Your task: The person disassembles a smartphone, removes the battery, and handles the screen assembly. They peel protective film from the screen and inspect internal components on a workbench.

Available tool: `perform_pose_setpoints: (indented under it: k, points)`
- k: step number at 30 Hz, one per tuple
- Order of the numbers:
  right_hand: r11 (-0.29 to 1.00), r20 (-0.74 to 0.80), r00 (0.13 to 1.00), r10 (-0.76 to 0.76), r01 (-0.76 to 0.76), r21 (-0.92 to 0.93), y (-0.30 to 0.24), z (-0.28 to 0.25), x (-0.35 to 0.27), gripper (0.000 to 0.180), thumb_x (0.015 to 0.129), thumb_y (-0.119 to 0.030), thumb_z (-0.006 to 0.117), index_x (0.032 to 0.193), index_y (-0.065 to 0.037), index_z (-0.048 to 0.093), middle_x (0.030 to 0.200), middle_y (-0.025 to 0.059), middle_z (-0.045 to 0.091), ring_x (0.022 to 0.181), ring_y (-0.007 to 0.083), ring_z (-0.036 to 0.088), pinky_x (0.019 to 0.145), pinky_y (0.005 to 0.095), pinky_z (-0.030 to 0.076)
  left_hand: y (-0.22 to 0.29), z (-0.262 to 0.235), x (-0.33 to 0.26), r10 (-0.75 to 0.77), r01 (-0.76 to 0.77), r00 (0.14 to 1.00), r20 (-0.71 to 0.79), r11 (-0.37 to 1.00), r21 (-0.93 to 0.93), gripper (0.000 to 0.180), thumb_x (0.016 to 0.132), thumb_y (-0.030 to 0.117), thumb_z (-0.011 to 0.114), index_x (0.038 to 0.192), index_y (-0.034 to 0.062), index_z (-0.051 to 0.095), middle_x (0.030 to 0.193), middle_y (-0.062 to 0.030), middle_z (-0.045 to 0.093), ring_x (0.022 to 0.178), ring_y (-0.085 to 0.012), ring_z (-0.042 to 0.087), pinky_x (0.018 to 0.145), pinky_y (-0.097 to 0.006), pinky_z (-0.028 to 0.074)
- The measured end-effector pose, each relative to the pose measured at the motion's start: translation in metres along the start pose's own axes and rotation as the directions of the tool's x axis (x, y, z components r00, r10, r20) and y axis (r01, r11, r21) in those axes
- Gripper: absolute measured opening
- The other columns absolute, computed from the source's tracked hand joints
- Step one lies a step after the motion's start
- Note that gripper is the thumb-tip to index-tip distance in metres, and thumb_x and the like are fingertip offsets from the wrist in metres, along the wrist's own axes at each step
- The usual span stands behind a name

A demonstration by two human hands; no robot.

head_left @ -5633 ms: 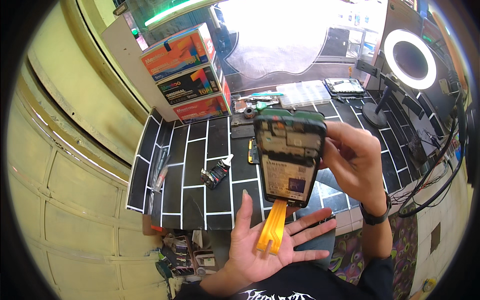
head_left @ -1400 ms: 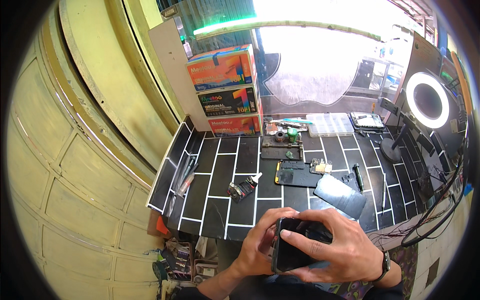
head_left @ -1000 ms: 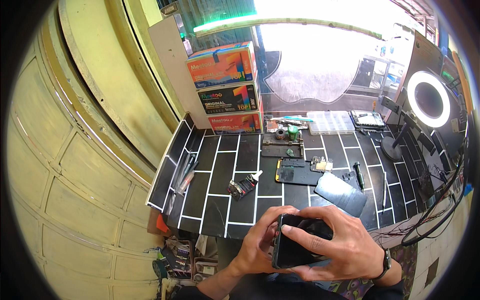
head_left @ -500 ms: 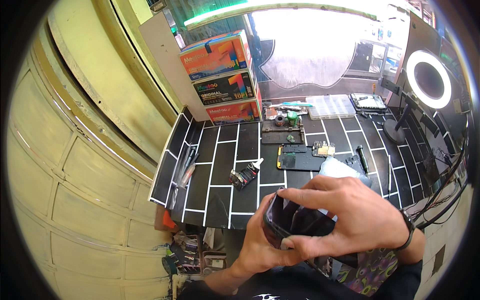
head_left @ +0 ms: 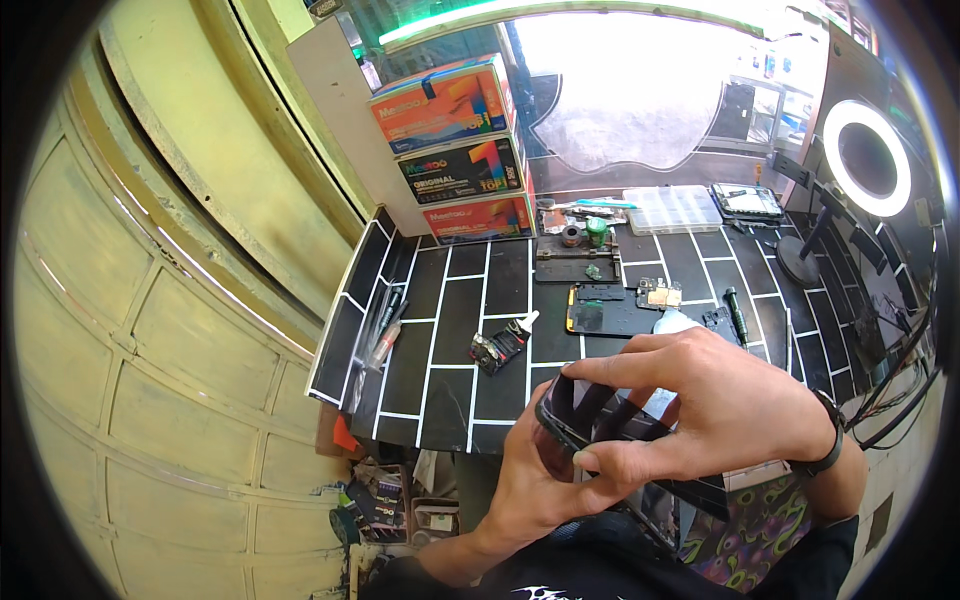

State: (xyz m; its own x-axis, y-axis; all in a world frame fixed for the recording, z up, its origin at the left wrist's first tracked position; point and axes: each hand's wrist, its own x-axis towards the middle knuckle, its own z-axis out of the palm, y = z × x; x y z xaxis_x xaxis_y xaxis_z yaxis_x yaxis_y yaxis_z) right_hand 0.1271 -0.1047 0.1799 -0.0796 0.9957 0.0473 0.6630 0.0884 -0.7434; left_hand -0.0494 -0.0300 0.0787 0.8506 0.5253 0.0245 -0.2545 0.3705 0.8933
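Note:
A dark phone (head_left: 562, 398) with a glossy, reflective face is held tilted in front of me, just past the table's near edge. My left hand (head_left: 525, 500) wraps round its left side and lower edge from below. With thumb and fingers, my right hand (head_left: 730, 405) grips its near and far edges, arching over the face. Part of the phone is hidden behind my fingers. Beyond the hands on the table lie an opened phone body (head_left: 605, 315), a small circuit board (head_left: 660, 294) and a crumpled black packet with a white nozzle (head_left: 498, 348).
Stacked boxes (head_left: 465, 165) stand at the back left. A clear compartment case (head_left: 673, 210) and a black repair holder (head_left: 577, 262) are at the back. To the right are a screwdriver (head_left: 736, 315) and a lit ring lamp (head_left: 908, 160). Slim tools (head_left: 385, 335) lie along the left edge.
The phone has tilted, so more of its glossy face shows. Both hands keep their hold on it. The view has shifted slightly, and the table things appear a little farther right.

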Motion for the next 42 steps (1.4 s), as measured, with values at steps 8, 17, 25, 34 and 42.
perform_pose_setpoints:
  k: [8, 17, 25, 34, 42]
  points:
    - [1.0, -0.071, 0.997, 0.005, -0.003, 0.026, 0.02, -0.012, 0.002, 0.072, 0.083, -0.054, 0.074, 0.122, 0.006, 0.065, 0.098, 0.0268, 0.071, 0.094, 0.0359, 0.072, 0.077, 0.0412, 0.058, -0.007, 0.004, 0.007, 0.109, -0.115, 0.978, -0.178, 0.993, -0.025, 0.076, 0.073, 0.014, 0.089, 0.133, -0.0002, 0.043, 0.121, -0.0127, 0.059, 0.112, -0.0191, 0.062, 0.097, -0.033, 0.051]
    - [0.934, -0.698, 0.699, 0.156, -0.334, -0.125, 0.135, -0.007, -0.049, 0.028, 0.089, -0.018, 0.073, 0.111, 0.0, 0.07, 0.099, 0.0122, 0.07, 0.08, 0.0165, 0.069, 0.065, 0.031, 0.054, -0.013, -0.031, 0.017, 0.42, -0.445, 0.776, -0.471, 0.893, 0.062, 0.059, 0.077, 0.007, 0.079, 0.129, -0.0031, 0.052, 0.12, -0.0148, 0.061, 0.106, -0.0193, 0.06, 0.098, -0.034, 0.047]
    - [0.841, -0.868, 0.437, 0.235, -0.539, -0.044, 0.178, 0.046, -0.096, 0.014, 0.086, -0.009, 0.073, 0.096, 0.0, 0.069, 0.089, 0.0128, 0.067, 0.069, 0.024, 0.065, 0.063, 0.0373, 0.05, -0.033, -0.033, 0.029, 0.5, -0.444, 0.709, -0.498, 0.864, 0.237, 0.055, 0.084, 0.014, 0.075, 0.13, -0.0019, 0.051, 0.12, -0.016, 0.06, 0.103, -0.0205, 0.063, 0.092, -0.036, 0.055]
    - [0.785, -0.93, 0.31, 0.199, -0.618, -0.038, 0.197, 0.043, -0.113, 0.023, 0.083, -0.01, 0.075, 0.102, 0.001, 0.068, 0.097, 0.0137, 0.067, 0.078, 0.0237, 0.066, 0.071, 0.0344, 0.052, -0.047, -0.019, 0.036, 0.408, -0.414, 0.78, -0.475, 0.905, 0.097, 0.057, 0.08, 0.005, 0.076, 0.131, -0.0018, 0.051, 0.121, -0.0123, 0.06, 0.105, -0.0164, 0.059, 0.097, -0.031, 0.046]
    - [0.668, -0.777, 0.566, 0.275, -0.694, -0.269, 0.185, 0.051, -0.096, 0.068, 0.063, -0.029, 0.09, 0.119, -0.009, 0.06, 0.102, 0.0121, 0.064, 0.099, 0.032, 0.061, 0.086, 0.0431, 0.044, -0.049, -0.015, 0.035, 0.366, -0.384, 0.784, -0.501, 0.921, 0.07, 0.066, 0.075, 0.008, 0.083, 0.132, 0.0003, 0.051, 0.121, -0.0115, 0.061, 0.101, -0.0152, 0.06, 0.091, -0.03, 0.049]
